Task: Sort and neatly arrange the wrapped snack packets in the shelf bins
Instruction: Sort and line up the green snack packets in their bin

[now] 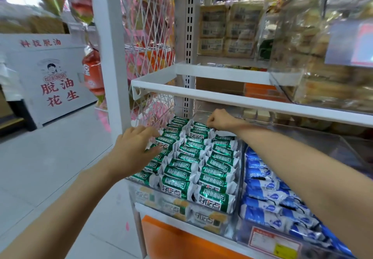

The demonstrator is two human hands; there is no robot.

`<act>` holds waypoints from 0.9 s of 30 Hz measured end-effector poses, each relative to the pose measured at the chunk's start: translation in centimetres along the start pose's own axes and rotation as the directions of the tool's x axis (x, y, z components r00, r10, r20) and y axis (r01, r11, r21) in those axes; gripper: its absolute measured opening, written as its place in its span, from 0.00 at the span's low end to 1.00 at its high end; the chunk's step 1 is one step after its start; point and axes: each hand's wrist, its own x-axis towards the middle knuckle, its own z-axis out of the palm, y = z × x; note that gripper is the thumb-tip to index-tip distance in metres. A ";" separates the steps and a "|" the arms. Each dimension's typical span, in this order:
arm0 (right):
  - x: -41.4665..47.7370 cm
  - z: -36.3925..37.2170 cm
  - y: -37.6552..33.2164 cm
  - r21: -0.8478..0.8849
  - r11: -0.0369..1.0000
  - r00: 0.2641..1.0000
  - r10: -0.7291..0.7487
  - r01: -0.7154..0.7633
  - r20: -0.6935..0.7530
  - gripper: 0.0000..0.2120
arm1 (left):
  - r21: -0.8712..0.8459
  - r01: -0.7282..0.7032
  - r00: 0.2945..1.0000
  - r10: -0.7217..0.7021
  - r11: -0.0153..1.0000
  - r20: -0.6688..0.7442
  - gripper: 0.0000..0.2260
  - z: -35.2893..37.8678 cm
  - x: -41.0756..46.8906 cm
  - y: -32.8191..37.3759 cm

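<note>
The green packets (181, 174) lie in 3 columns in the clear bin (240, 170) on the lower shelf, just beside the blue packets (268, 190). The left hand (133, 145) rests loose, nearly straight fingers on the left column, and the right hand (219, 118) reaches under the white shelf rail (222, 97), fingers curled on the rear packet (200, 126) of the middle column. Best, I judge, to steady the left column with the flat hand and seat that packet level, in line with its neighbours.

White floor box (50, 81): 科技脱油, 脱油花生. Green packets (173, 188): 好吃点, printed upside down.
</note>
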 end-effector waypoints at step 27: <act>-15.9 -1.3 1.2 -0.206 0.947 0.966 -0.256 0.245 -0.029 0.14 | 0.234 -0.329 0.892 0.220 0.915 0.395 0.45 6.2 -4.6 4.0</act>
